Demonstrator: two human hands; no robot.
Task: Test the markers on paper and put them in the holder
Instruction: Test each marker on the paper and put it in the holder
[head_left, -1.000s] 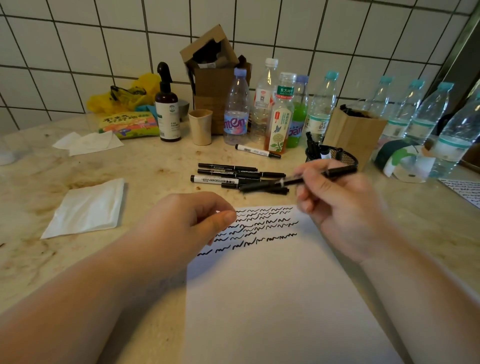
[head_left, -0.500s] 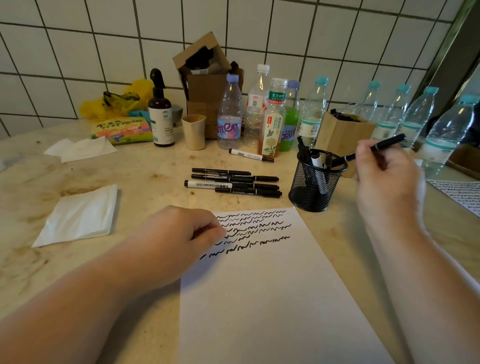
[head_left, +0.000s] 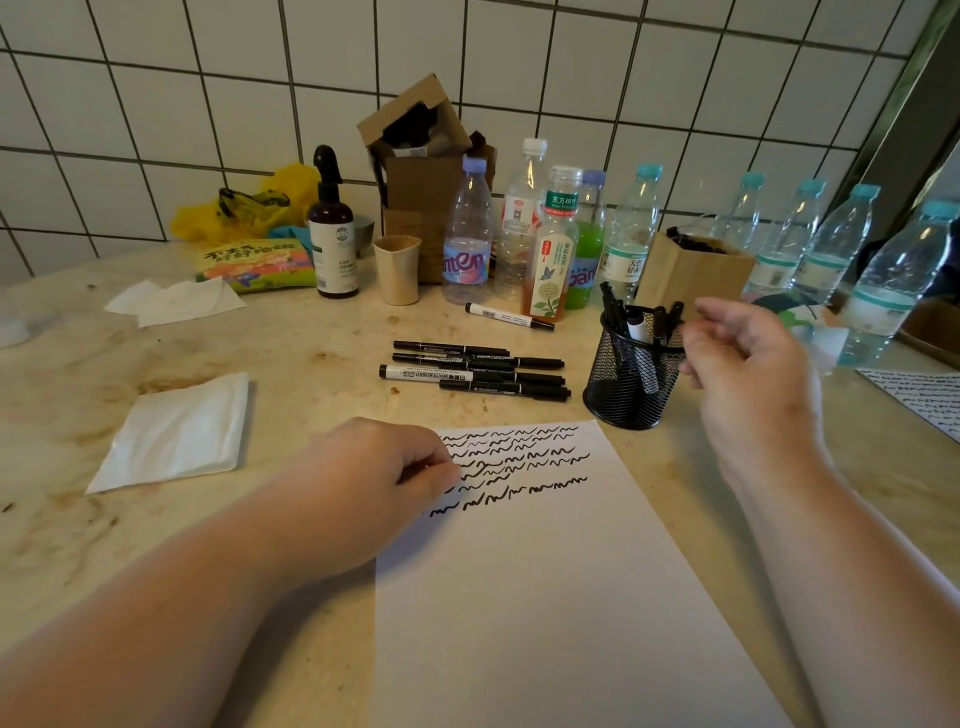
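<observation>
Head view: right hand (head_left: 748, 374) empty, fingers loosely curled beside holder (head_left: 631, 382); left hand (head_left: 384, 478) curled, pinning paper (head_left: 545, 571); next, pinch nearest marker (head_left: 504, 388) mid-barrel.

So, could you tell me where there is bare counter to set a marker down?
Bare counter lies between the folded tissue and the row of markers. It is crowded along the wall by the bottles and beside the mesh holder.
</observation>
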